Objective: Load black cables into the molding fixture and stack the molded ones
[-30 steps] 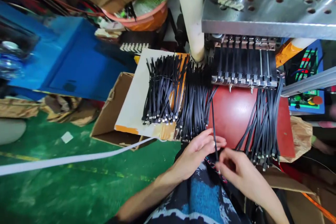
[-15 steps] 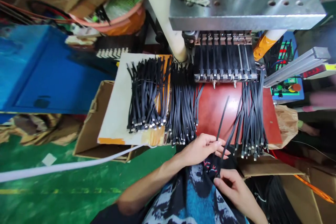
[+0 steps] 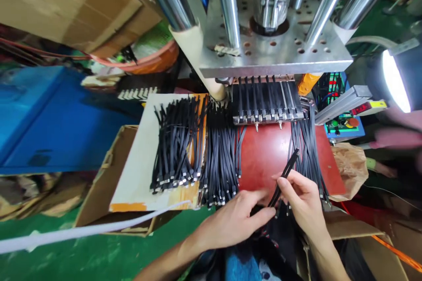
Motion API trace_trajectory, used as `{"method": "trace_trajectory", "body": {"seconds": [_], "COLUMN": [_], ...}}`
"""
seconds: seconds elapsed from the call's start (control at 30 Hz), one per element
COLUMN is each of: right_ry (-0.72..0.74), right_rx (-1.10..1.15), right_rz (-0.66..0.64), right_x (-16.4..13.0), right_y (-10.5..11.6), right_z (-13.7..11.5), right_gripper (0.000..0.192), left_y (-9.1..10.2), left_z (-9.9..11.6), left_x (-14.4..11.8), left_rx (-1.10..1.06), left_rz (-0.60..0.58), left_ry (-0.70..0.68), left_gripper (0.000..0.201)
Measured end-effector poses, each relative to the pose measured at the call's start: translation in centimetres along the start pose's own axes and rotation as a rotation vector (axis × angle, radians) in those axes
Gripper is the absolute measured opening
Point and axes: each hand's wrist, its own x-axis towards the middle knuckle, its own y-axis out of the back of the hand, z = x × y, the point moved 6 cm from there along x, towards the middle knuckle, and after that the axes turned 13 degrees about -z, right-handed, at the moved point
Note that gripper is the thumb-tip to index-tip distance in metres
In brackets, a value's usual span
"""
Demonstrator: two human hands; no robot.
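Between finger and thumb, my right hand (image 3: 305, 195) pinches a short black flat cable (image 3: 286, 174), slanted with its upper end pointing right and away; it may be doubled or more than one strand. My left hand (image 3: 234, 219) is at the cable's lower end, thumb against it, fingers partly smeared by motion. Just ahead, a press fixture (image 3: 266, 101) carries a row of black cables with metal plug ends facing me. To its left lie two bunches of cables, one on a white board (image 3: 132, 167). Another cable bunch (image 3: 306, 149) lies right of the red table top (image 3: 260, 153).
A steel press plate (image 3: 273, 59) on shiny columns hangs over the fixture. At right are a control box (image 3: 344, 127) with buttons, a metal bar, a bright lamp (image 3: 395, 81) and a person's blurred arm. Cardboard boxes (image 3: 99, 184) stand below the table on both sides.
The view has tipped up, showing more of the press. My right hand has risen from my lap to over the red table top with the cable; my left hand is now at its lower end.
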Motion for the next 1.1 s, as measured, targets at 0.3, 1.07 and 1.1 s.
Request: {"method": "trace_trajectory", "body": {"seconds": [0.3,1.07,1.1], "right_ry": [0.167,0.310,0.308], "right_rx": [-0.212,-0.294,-0.296], "right_rz": [-0.090,-0.023,-0.016], "right_x": [0.8,2.7,2.8], "right_y": [-1.3,-0.7,-0.7], "right_z": [-0.6,-3.1,-3.2], "right_gripper": [0.026,0.024,0.025], "left_y": [6.6,9.0,8.9], "left_z": [6.9,7.2,7.5], "left_x": [2.9,4.7,4.6], "left_rx": [0.091,-0.056,-0.006], "left_rz": [0.150,0.147,0.160], "left_ry": [-0.373,-0.379,-0.390], "left_gripper": [0.016,0.019,0.015]}}
